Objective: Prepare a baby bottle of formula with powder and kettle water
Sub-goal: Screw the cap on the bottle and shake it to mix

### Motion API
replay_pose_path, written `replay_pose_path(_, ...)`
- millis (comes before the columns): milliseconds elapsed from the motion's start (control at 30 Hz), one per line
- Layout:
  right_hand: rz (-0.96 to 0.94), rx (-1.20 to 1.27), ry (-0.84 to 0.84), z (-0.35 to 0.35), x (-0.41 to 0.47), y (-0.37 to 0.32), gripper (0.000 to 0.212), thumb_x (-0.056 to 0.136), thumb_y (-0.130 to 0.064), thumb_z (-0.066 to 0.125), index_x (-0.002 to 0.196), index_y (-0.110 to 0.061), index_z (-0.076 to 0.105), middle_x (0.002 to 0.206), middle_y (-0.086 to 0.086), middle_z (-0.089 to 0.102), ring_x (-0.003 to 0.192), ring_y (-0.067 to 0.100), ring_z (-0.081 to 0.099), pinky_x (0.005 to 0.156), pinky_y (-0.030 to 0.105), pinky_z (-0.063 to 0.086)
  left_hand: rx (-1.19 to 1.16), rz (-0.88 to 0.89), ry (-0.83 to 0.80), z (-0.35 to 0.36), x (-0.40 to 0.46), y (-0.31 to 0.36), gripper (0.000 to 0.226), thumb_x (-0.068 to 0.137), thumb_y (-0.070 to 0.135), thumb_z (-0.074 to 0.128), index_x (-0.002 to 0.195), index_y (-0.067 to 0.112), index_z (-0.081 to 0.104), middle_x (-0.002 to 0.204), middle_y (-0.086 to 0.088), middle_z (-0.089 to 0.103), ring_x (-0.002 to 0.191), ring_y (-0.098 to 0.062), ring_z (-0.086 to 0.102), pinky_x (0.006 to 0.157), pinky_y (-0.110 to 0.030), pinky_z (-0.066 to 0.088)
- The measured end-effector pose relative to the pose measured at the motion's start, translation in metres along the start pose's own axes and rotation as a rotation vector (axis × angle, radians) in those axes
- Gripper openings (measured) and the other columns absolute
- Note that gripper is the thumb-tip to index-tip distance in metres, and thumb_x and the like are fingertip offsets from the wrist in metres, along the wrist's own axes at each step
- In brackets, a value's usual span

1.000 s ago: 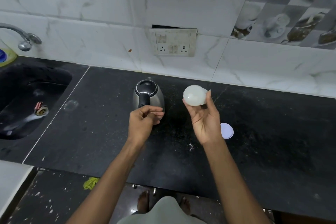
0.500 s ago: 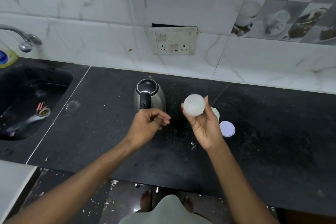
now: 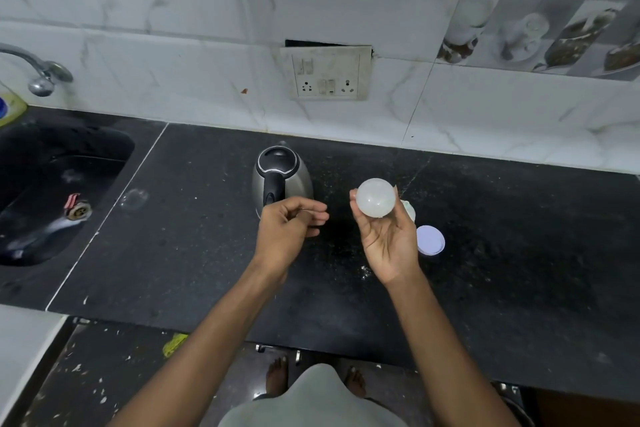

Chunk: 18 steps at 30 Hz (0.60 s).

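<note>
My right hand (image 3: 389, 246) holds a translucent white baby bottle (image 3: 375, 198) above the black counter (image 3: 194, 253), its round end turned toward me. A steel kettle (image 3: 282, 177) with a black lid and handle stands on the counter just left of it. My left hand (image 3: 287, 232) hovers in front of the kettle's handle with fingers loosely curled and nothing visible in them. A round pale lid (image 3: 430, 240) lies flat on the counter right of my right hand. A small pale piece (image 3: 409, 210) peeks out behind my right hand.
A dark sink (image 3: 52, 191) with a tap (image 3: 41, 76) is set into the counter at the left. A socket plate (image 3: 327, 73) sits on the marble wall behind the kettle. White powder specks (image 3: 363, 272) lie near my right wrist. The counter's front edge runs above my bare feet.
My right hand has lowered the bottle slightly and turned its round end toward me. My left hand has shifted a little right, staying in front of the kettle handle.
</note>
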State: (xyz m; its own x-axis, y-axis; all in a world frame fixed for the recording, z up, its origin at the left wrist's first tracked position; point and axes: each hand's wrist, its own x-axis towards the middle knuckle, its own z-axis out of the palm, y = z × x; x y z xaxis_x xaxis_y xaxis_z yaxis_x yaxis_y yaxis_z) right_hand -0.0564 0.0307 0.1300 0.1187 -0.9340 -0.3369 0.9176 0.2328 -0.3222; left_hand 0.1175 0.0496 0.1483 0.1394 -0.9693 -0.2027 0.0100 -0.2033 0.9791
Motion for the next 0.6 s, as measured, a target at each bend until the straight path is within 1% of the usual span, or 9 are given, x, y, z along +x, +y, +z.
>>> replay_pose_path(100,0.023,-0.085,0.018,-0.004,-0.001,0.000,0.034,0.104,-0.028,0.055,0.122,0.001,0.059,0.121,0.028,0.069,0.104,0.042,0.073,0.078,0.043,0.066,-0.012,-0.014,0.017,-0.002,0.001,-0.002,0.032,0.101,-0.008,0.052,0.093,0.008,0.078,0.086,-0.008,0.081,0.085,-0.016,0.076,0.077,-0.028,0.063)
replay_pose_path(167,-0.048,-0.162,0.055,-0.009,0.008,-0.004,0.049,0.100,-0.024,0.060,0.143,-0.002,0.048,0.139,0.027,0.060,0.120,0.043,0.067,0.082,0.048,0.064,-0.018,-0.027,0.026,-0.003,0.001,-0.003,0.032,0.101,-0.008,0.051,0.093,0.007,0.078,0.087,-0.009,0.081,0.085,-0.017,0.077,0.077,-0.029,0.063)
replay_pose_path(200,-0.096,-0.232,0.075,-0.011,0.012,-0.008,0.056,0.100,-0.021,0.062,0.150,-0.009,0.040,0.144,0.024,0.057,0.122,0.041,0.066,0.083,0.050,0.063,-0.020,-0.028,0.032,-0.003,0.002,-0.003,0.033,0.101,-0.008,0.051,0.093,0.007,0.078,0.087,-0.010,0.081,0.086,-0.017,0.077,0.077,-0.029,0.063)
replay_pose_path(233,-0.122,-0.354,0.075,-0.010,0.013,-0.012,0.061,0.099,-0.017,0.064,0.153,-0.019,0.035,0.143,0.019,0.058,0.118,0.038,0.069,0.081,0.051,0.063,-0.020,-0.029,0.039,-0.004,0.002,-0.004,0.033,0.101,-0.008,0.051,0.093,0.007,0.078,0.088,-0.011,0.081,0.086,-0.018,0.077,0.078,-0.029,0.063)
replay_pose_path(300,-0.144,-0.779,-0.023,-0.004,0.009,-0.020,0.069,0.096,-0.008,0.068,0.150,-0.033,0.033,0.129,0.011,0.065,0.105,0.028,0.074,0.078,0.050,0.063,-0.020,-0.043,0.050,-0.006,0.002,-0.007,0.033,0.101,-0.008,0.050,0.093,0.007,0.078,0.090,-0.013,0.081,0.088,-0.021,0.077,0.078,-0.030,0.064)
replay_pose_path(367,-0.224,-1.117,-0.166,0.000,0.005,-0.029,0.079,0.092,0.001,0.072,0.150,-0.032,0.030,0.119,0.002,0.065,0.098,0.013,0.074,0.073,0.038,0.064,-0.017,-0.056,0.065,-0.007,0.005,-0.008,0.034,0.101,-0.008,0.049,0.093,0.007,0.078,0.090,-0.014,0.081,0.089,-0.022,0.077,0.077,-0.029,0.063)
replay_pose_path(467,-0.295,-1.190,-0.135,0.005,0.010,-0.046,0.080,0.093,0.001,0.070,0.152,-0.027,0.023,0.123,0.002,0.056,0.092,-0.001,0.070,0.066,0.025,0.060,-0.014,-0.061,0.083,-0.010,0.006,-0.009,0.034,0.101,-0.008,0.049,0.093,0.006,0.078,0.088,-0.012,0.081,0.086,-0.020,0.077,0.075,-0.028,0.062)
replay_pose_path(533,-0.263,-1.194,-0.145,0.009,0.012,-0.046,0.080,0.094,0.000,0.070,0.152,-0.029,0.024,0.124,0.008,0.058,0.093,0.002,0.072,0.065,0.026,0.061,-0.007,-0.063,0.073,-0.010,0.005,-0.008,0.033,0.101,-0.008,0.049,0.093,0.006,0.078,0.087,-0.010,0.081,0.085,-0.019,0.077,0.075,-0.028,0.062)
replay_pose_path(600,-0.331,-1.004,-0.030,0.006,0.018,-0.040,0.074,0.096,-0.004,0.068,0.150,-0.031,0.026,0.119,0.005,0.064,0.096,0.010,0.074,0.069,0.037,0.064,-0.014,-0.066,0.066,-0.011,0.009,-0.008,0.033,0.101,-0.008,0.050,0.093,0.006,0.079,0.085,-0.009,0.081,0.084,-0.018,0.077,0.075,-0.027,0.062)
